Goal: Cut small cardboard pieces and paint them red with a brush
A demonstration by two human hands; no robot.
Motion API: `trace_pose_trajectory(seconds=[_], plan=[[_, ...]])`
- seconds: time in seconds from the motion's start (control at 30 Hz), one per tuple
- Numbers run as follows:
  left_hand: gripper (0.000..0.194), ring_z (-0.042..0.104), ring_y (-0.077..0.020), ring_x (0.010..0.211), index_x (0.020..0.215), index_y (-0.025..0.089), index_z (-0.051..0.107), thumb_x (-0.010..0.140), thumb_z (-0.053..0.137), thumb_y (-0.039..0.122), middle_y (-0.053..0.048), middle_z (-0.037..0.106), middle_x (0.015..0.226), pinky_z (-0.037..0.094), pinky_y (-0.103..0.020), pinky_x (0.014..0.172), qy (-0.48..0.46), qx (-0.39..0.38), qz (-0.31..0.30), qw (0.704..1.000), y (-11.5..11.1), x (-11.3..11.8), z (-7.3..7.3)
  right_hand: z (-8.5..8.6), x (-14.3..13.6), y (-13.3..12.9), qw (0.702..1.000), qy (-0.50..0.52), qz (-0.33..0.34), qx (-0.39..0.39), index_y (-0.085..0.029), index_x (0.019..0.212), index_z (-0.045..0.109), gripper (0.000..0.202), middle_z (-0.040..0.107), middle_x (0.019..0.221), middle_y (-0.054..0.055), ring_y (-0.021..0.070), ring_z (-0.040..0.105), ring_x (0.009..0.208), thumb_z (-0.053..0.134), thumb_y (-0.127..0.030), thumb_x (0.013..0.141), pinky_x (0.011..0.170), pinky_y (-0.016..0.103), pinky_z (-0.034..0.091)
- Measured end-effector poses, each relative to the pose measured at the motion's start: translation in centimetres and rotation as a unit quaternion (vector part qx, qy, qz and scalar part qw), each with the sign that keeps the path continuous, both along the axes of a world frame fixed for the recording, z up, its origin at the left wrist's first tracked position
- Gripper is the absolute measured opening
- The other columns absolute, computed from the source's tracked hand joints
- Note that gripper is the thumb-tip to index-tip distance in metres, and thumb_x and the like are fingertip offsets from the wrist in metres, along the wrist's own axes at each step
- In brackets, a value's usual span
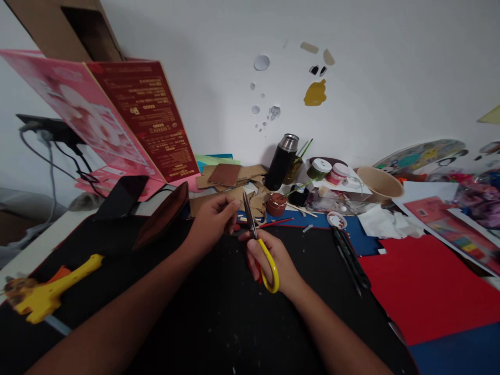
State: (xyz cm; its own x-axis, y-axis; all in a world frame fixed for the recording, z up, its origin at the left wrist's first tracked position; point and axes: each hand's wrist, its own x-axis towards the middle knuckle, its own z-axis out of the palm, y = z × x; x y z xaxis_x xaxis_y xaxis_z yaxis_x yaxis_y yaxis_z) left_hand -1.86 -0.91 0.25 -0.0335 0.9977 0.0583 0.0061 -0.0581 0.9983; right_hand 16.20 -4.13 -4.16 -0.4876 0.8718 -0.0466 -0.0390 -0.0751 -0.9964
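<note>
Near the middle of the view, my right hand (275, 258) is wrapped round the yellow handle of a pair of scissors (250, 216). Their metal blades point up and away and look close together. Just left of the blades, my left hand (214, 219) is raised with thumb and index finger pinched together; whatever lies between the fingertips is too small to make out. Beneath both hands lies a black mat (219, 312) with small light specks on it. Cut pieces of brown cardboard (250, 174) are piled behind the hands.
A black thermos (282, 161), paint jars (276, 204) and a beige bowl (379, 183) stand at the back. Red paper (433, 286) and dark pens (349, 255) lie right. A yellow tool (58, 291), a brown case (162, 216) and a pink folder (144, 120) are left.
</note>
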Motion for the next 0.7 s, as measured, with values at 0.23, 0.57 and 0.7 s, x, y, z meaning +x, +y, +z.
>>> trace_pose_trajectory(seconds=[0.23,0.57,0.7], plan=[[0.027,0.065,-0.0115,0.05,0.081,0.018,0.061,0.084,0.078,0.039,0.0,0.07,0.069,0.047,-0.022,0.049,-0.138,-0.031,-0.016,0.99,0.2,0.0,-0.3,0.4,0.0,0.5,0.999,0.021,-0.034,0.001,-0.017,0.112,0.063,0.056,0.06,0.055,-0.005,0.0125,0.056,0.039,0.064,-0.07,0.095,0.039,0.021,0.044],[0.04,0.069,-0.0137,0.053,0.109,0.019,0.056,0.086,0.079,0.041,0.001,0.074,0.074,0.05,-0.023,0.05,-0.088,-0.008,-0.119,0.989,-0.4,0.9,-0.8,1.3,0.1,1.3,0.99,0.034,-0.135,-0.01,-0.018,0.103,0.062,0.048,0.054,0.047,-0.009,0.0109,0.049,0.033,0.072,-0.063,0.09,0.034,0.019,0.043],[0.038,0.067,-0.012,0.053,0.113,0.02,0.057,0.088,0.077,0.039,0.003,0.072,0.072,0.052,-0.023,0.052,-0.064,-0.023,-0.152,0.986,-0.7,1.2,-1.0,1.5,0.3,1.4,0.988,0.05,-0.148,-0.01,-0.018,0.1,0.062,0.046,0.055,0.046,-0.009,0.0106,0.048,0.032,0.071,-0.062,0.09,0.033,0.019,0.043]])
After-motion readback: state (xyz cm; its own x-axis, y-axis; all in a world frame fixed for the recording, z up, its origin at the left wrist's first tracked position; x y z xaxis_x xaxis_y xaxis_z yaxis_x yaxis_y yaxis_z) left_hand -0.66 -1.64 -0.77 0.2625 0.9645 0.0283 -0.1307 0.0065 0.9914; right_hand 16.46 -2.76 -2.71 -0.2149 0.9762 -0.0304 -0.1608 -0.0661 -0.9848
